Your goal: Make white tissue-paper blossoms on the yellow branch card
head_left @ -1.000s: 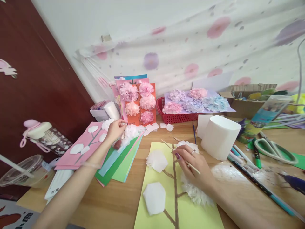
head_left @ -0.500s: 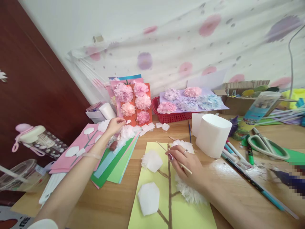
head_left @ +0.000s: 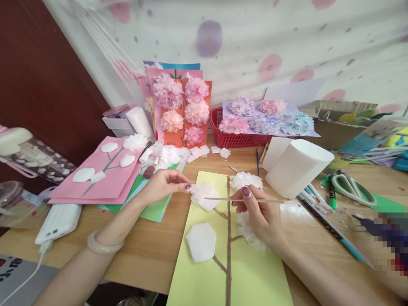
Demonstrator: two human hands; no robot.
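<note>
My right hand (head_left: 263, 214) is closed around a thin wooden stick (head_left: 219, 199), held nearly level. The stick's left end lies over a white tissue flower (head_left: 205, 194) on a yellow sheet (head_left: 255, 276). At that flower's left edge, my left hand (head_left: 165, 183) pinches a small piece of white tissue paper, mostly hidden by the fingers. A brown stem (head_left: 228, 255) with branches runs up the sheet. Lower left on it is a flat white paper shape (head_left: 201, 242). Two more fluffy white flowers, one at the top (head_left: 245, 180) and one partly behind my right hand (head_left: 250, 231), sit at the right.
Loose white paper squares (head_left: 199, 152) lie beyond the sheet. A pink sheet (head_left: 108, 187) with white shapes is at left, near a power bank (head_left: 60, 223). A white paper roll (head_left: 299, 168), scissors (head_left: 353, 189) and pens are at right. A red basket (head_left: 242, 140) stands behind.
My left hand has come from the paper squares to the upper-left flower. My right hand has turned the stick nearly level, its tip over that flower. The camera view has tilted down.
</note>
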